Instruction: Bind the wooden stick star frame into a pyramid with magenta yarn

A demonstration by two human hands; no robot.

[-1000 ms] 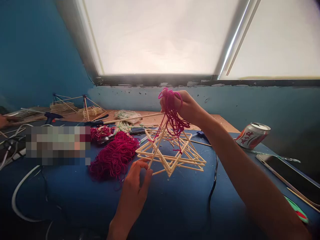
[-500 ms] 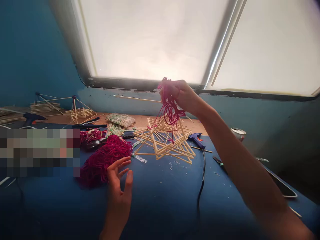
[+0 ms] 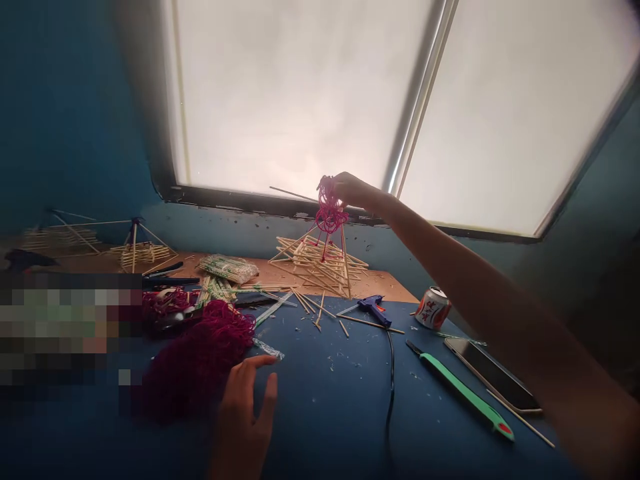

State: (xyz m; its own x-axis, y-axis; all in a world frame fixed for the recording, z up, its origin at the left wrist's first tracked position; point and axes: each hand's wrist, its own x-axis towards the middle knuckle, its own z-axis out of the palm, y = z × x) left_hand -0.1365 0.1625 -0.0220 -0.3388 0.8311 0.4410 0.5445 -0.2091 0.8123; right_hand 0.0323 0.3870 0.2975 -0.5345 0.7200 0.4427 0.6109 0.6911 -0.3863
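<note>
My right hand [image 3: 353, 190] is stretched far forward and up, closed on a tangle of magenta yarn [image 3: 327, 210]. From that yarn hangs a star-shaped frame of thin wooden sticks [image 3: 320, 263], held over the far edge of the blue table [image 3: 340, 413]. My left hand [image 3: 247, 413] rests open on the table near me, fingers spread, its fingertips beside a heap of magenta yarn [image 3: 200, 357].
A blue glue gun [image 3: 374, 308] with a black cord, loose sticks [image 3: 310, 307] and a drink can [image 3: 433, 308] lie beyond mid-table. A green-handled tool [image 3: 463, 390] and a phone [image 3: 493, 373] sit at the right. More stick frames [image 3: 137, 252] and bagged sticks [image 3: 227, 268] stand at the back left.
My right hand has lifted the stick frame by the yarn and carried it away toward the window. My left hand let go of the frame and dropped open onto the table.
</note>
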